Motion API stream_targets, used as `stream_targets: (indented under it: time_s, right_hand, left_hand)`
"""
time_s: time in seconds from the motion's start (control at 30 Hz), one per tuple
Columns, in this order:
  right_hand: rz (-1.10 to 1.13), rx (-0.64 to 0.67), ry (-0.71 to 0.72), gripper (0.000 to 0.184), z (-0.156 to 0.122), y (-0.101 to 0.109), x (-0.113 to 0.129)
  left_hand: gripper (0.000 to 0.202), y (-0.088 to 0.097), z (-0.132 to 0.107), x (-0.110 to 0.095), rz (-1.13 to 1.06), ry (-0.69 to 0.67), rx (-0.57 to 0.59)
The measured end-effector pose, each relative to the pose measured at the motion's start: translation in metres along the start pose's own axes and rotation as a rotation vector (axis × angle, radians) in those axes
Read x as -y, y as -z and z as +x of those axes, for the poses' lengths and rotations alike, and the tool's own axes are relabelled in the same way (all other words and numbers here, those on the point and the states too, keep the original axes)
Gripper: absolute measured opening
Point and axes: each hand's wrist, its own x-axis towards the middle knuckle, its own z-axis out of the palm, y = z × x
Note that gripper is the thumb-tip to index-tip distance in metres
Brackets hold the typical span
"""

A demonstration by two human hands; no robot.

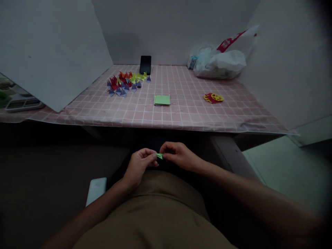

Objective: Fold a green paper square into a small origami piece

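Below the table's front edge, over my lap, my left hand (pixel 139 164) and my right hand (pixel 177 155) pinch a small folded green paper piece (pixel 159 156) between their fingertips. Most of the piece is hidden by my fingers. On the pink checked table (pixel 181 114), straight ahead, lies a stack of green square paper (pixel 162 100). Further back on the left sits a cluster of several small folded paper pieces (pixel 126 83) in red, orange, yellow and purple.
A black phone (pixel 145 64) leans against the back wall. A white plastic bag (pixel 220 60) fills the far right corner. A red and yellow paper cut-out (pixel 213 98) lies right of centre. A white board (pixel 52 52) slants on the left. A pale object (pixel 96 190) rests beside my left forearm.
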Motion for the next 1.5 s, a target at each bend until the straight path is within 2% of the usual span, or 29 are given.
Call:
stream_targets:
  time_s: [0.3,0.53,0.67,0.8,0.97,1.27,1.5]
  right_hand:
    - [0.004,-0.003,-0.031,0.007,0.0015,0.0002,-0.0026]
    - [0.114,0.025,-0.086,0.005,0.0025,0.0005,-0.0023]
    - [0.166,0.035,-0.064,0.004,0.0024,0.0009,-0.0022]
    - [0.171,0.063,0.005,0.011,0.0014,0.0003,-0.0023]
    - [0.064,0.030,0.061,0.010,-0.0006,-0.0015,-0.0011]
    - [0.161,-0.016,0.011,0.012,0.0000,-0.0052,-0.0031]
    - [0.204,-0.041,-0.002,0.009,-0.0009,-0.0075,-0.0044]
  left_hand:
    - [0.019,-0.0001,-0.0007,-0.0001,0.004,0.035,0.034]
    - [0.019,-0.0001,-0.0015,-0.0016,0.074,0.026,0.049]
    - [0.020,0.0019,-0.0003,0.0002,0.044,0.033,0.036]
    - [0.019,0.0035,0.0009,0.0026,-0.016,0.048,0.021]
    - [0.018,0.0034,0.0010,0.0043,-0.065,0.087,0.057]
    - [0.016,0.0032,-0.0002,0.0030,-0.034,0.095,0.128]
    - [0.014,0.0030,-0.0006,0.0029,-0.018,0.087,0.119]
